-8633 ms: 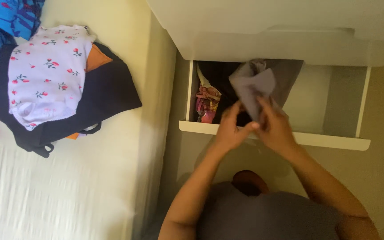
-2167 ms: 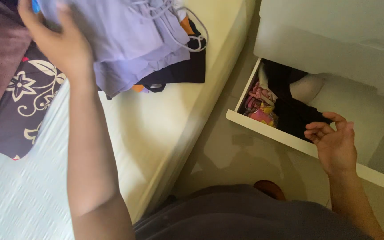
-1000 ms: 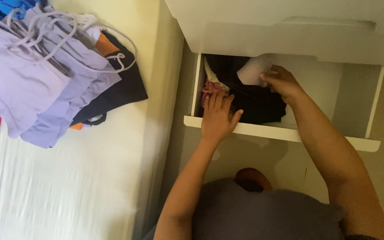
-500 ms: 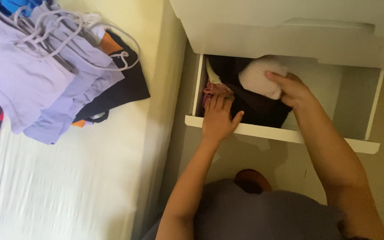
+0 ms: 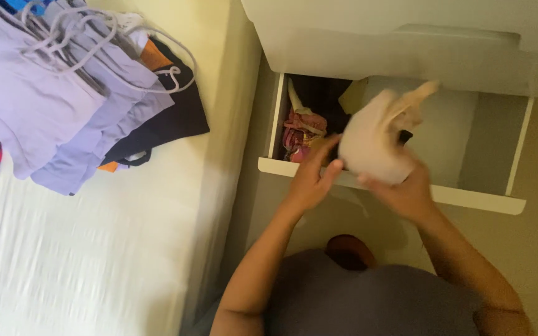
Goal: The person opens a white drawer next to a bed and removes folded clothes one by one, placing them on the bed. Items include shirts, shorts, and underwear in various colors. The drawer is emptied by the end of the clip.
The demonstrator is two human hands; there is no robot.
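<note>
Beige soft garment [image 5: 373, 140], bunched, sits between both hands just above the front edge of the open white drawer [image 5: 468, 200]. Right hand [image 5: 403, 193] is closed on its lower side, fingers curled under the fabric. Left hand [image 5: 311, 180] touches the left edge with thumb and fingers [image 5: 334, 167] partly closed; motion blur, so I cannot tell if it really pinches the cloth or only steadies it. A thin strap or tail sticks up to the right, loose.

Handling judgement: light, limp, no stiffness, will sag and trail wherever unsupported; not fragile or slippery. Best hold is on the bunched body, not the thin tail.

Drawer left end holds a pink patterned bundle [image 5: 300, 132] with dark clothes [image 5: 319, 99] behind it; right half looks bare white bottom, open room there. Upper cabinet front [image 5: 406, 56] overhangs the drawer, so clearance above the back is tight. Drawer front lip lies directly under the hands.

Left of the drawer stands the bed [image 5: 94, 249], its side close against the drawer. On it a pile of lilac clothes [image 5: 51, 99] over black and orange pieces, well apart from the hands.
</note>
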